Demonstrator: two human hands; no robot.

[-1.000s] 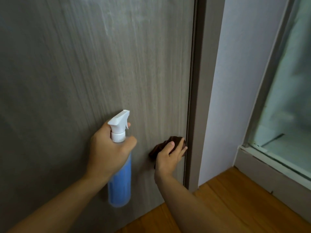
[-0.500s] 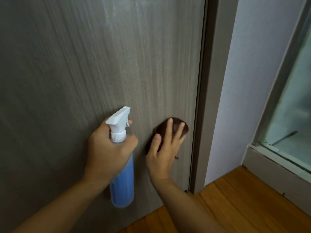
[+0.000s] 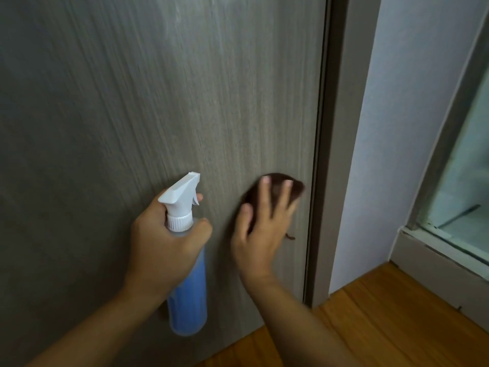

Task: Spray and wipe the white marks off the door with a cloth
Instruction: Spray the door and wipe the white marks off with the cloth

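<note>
— So, what is the right hand (image 3: 260,234) doing?

— It lies flat against the grey wood-grain door (image 3: 132,102), fingers (image 3: 264,192) straight and spread, pressing a dark brown cloth (image 3: 275,182) to the panel. Most of the cloth is hidden under the palm; its rounded top shows past the fingertips at twelve o'clock, and a small frayed end sticks out at about four o'clock from the palm. The hand and cloth are blurred.

— And the left hand (image 3: 164,245)?

— At nine o'clock from the right hand, just beside it but not touching. Its fingers and thumb curl round the neck of a spray bottle (image 3: 186,295), one fingertip showing by the trigger. The bottle stands nearly upright, its blue body hanging below the fist, its white spray head (image 3: 181,194) pointing toward one o'clock, close to the door.

— Where are the white marks?

— Faint pale streaks (image 3: 185,25) show high on the door, at about eleven o'clock from the cloth and well apart from it.

— What lies around that?

— At three o'clock from the cloth runs the door's edge, then the grey door frame (image 3: 341,128), then a pale wall (image 3: 397,128). Farther right is a glass panel (image 3: 465,168) above a low sill. At five o'clock is a wooden floor (image 3: 383,321).
</note>
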